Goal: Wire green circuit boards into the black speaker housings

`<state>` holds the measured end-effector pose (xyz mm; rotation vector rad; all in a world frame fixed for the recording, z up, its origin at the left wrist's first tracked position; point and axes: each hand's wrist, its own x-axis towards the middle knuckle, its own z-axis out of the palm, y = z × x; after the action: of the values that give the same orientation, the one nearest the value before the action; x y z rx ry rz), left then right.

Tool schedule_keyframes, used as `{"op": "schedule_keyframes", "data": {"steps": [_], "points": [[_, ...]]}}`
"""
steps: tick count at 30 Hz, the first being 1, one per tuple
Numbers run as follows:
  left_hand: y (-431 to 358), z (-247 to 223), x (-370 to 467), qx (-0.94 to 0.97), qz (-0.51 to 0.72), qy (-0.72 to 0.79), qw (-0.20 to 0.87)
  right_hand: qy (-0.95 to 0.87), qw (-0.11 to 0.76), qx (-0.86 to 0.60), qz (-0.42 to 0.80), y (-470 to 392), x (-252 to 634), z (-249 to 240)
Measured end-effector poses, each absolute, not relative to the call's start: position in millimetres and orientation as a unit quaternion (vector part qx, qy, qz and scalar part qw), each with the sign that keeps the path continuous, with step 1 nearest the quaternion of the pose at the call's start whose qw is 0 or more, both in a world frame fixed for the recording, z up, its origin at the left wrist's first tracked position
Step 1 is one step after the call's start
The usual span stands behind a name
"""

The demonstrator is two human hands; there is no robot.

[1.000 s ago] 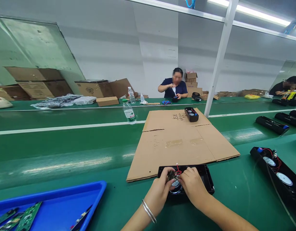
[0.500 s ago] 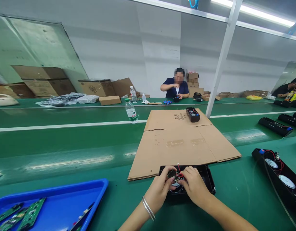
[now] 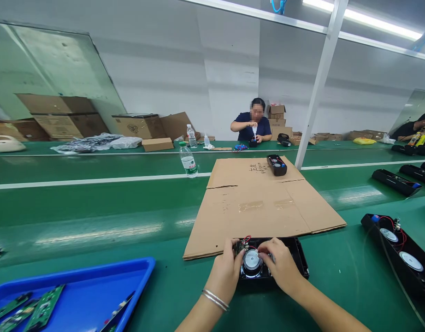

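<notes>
A black speaker housing (image 3: 297, 253) lies on the green bench at the near edge of the cardboard. Inside it, a round silver speaker (image 3: 252, 262) shows between my hands. My left hand (image 3: 227, 265), with bangles at the wrist, is closed on a small circuit board (image 3: 241, 247) at the housing's left end. Red wires (image 3: 247, 239) loop up beside that board. My right hand (image 3: 280, 263) has thumb and fingers pinched together just right of the speaker, at a thin wire whose end is too small to make out.
A blue tray (image 3: 95, 272) with green circuit boards (image 3: 46, 306) is at the near left. Another open housing (image 3: 402, 267) lies at the right. Flat cardboard (image 3: 268, 203) carries a small black unit (image 3: 277, 165). A bottle (image 3: 189, 160) and a metal post (image 3: 319, 87) stand beyond; a person (image 3: 256, 124) sits opposite.
My left hand has moved left with the circuit board, uncovering the round speaker. The red wires have shifted left too. My right hand has stayed near the middle of the housing.
</notes>
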<state>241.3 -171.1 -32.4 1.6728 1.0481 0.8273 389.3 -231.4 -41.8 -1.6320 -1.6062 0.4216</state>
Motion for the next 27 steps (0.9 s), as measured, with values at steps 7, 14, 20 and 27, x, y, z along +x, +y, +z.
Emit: {"op": "schedule_keyframes", "data": {"steps": [7,14,20,27], "points": [[-178,-31,244,0.679,0.316,0.382,0.542,-0.692,0.323,-0.646,0.011,-232,383,-46],[-177,-27,244,0.680,0.304,0.353,0.566,-0.692,0.318,-0.648,0.011,-231,385,-47],[-175,-27,243,0.673,0.310,0.344,0.577,-0.696,0.350,-0.626,-0.026,-233,382,-52],[-178,-24,243,0.700,0.302,0.347,0.546,-0.671,0.376,-0.639,-0.012,-236,383,-50]]}}
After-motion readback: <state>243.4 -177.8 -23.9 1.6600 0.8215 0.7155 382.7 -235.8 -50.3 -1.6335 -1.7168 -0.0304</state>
